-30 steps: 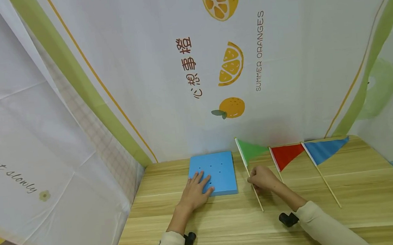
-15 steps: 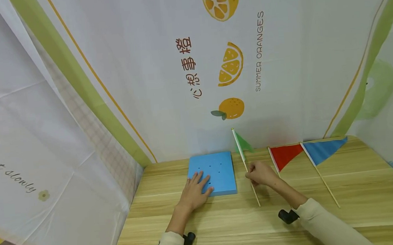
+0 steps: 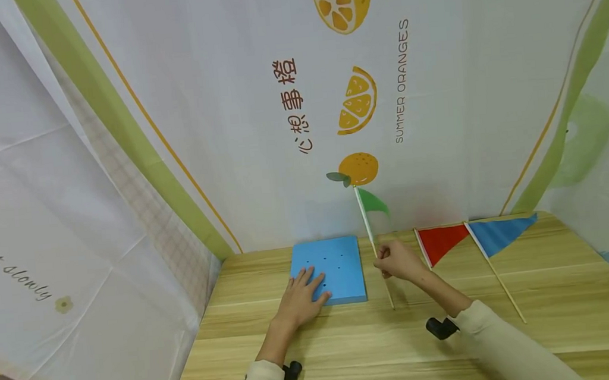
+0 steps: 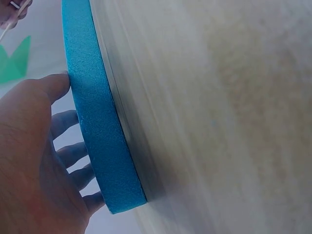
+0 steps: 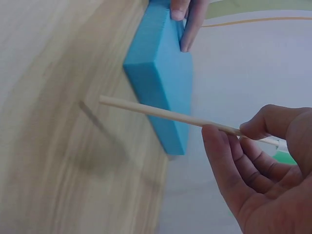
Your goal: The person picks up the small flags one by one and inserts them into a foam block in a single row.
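Observation:
A blue foam block point(image 3: 346, 282) with several small holes lies flat near the table's back edge. My left hand point(image 3: 298, 301) rests on its top with fingers spread; the left wrist view shows the fingertips touching the block's point(image 4: 97, 112) face. Between thumb and fingers, my right hand point(image 3: 400, 261) pinches the wooden stick of a green pennant flag point(image 3: 372, 201), to the right of the block. In the right wrist view the stick's point(image 5: 151, 110) bare lower end is in the air above the table, and the green cloth is mostly hidden behind the hand.
A red pennant flag point(image 3: 442, 243) and a blue pennant flag point(image 3: 504, 235) lie on the wooden table point(image 3: 360, 352) to the right; the right arm covers part of the red one's stick. A printed white curtain point(image 3: 235, 130) hangs behind the table.
My right hand has lifted the green flag up and slightly left, and its stick now stands more upright off the table. The left hand keeps its place on the block.

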Demonstrator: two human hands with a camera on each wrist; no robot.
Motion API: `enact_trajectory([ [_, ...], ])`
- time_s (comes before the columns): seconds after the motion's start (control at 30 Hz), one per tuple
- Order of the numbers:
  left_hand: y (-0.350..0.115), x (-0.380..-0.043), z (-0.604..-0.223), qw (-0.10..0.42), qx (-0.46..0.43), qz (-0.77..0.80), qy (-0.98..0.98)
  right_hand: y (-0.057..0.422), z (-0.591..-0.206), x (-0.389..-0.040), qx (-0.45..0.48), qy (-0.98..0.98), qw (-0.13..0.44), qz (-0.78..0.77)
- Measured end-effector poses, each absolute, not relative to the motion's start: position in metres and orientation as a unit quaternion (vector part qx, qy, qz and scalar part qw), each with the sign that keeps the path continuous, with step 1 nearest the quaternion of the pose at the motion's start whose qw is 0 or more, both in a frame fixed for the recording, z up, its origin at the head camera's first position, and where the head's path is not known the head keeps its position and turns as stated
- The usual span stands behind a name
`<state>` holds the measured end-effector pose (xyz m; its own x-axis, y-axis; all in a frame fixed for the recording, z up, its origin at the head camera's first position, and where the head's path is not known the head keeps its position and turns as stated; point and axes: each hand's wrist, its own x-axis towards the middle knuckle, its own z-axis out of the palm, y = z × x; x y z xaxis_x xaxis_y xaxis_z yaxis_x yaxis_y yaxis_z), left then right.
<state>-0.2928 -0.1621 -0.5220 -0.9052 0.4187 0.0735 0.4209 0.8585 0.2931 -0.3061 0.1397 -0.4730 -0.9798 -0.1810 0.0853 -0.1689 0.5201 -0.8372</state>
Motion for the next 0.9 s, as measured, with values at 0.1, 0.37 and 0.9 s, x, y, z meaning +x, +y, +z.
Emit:
enact_trajectory([
  [0.1, -0.162, -0.293, -0.521, 0.004, -0.218, -0.155, -0.964, 0.138, -0.468, -0.310, -0.110, 0.871, -0.006, -0.478],
  [0.37, -0.160, -0.293, -0.523, 0.009, -0.221, -0.156, -0.963, 0.127, -0.450, -0.320, -0.130, 0.860, -0.040, -0.492],
  [0.9, -0.158, -0.295, -0.527, 0.014, -0.216, -0.144, -0.966, 0.099, -0.422, -0.335, -0.137, 0.878, -0.070, -0.453],
])
